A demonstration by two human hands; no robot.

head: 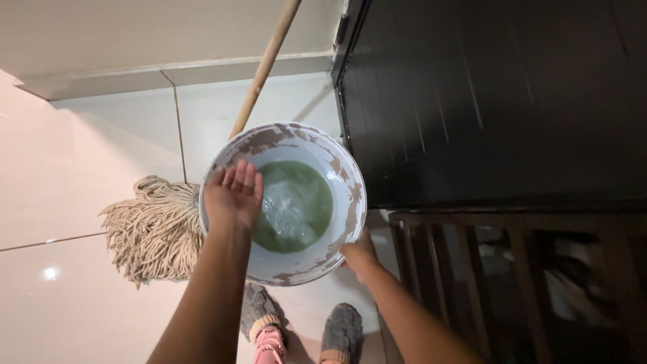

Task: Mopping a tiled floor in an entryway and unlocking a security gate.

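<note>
Hands [232,195] on bucket [344,175], glossy tiled floor [74,202]

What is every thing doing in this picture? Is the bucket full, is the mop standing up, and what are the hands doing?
bucket: tilted, worn and flaking, part-filled.
green water: foamy, pooled at the bottom.
left hand: open, over the bucket's near rim.
right hand: gripping the bucket's outer edge.
mop head: strings spread on the tiled floor.
mop handle: slanted, leaning upward behind the bucket.
slippers: on the feet.
</note>
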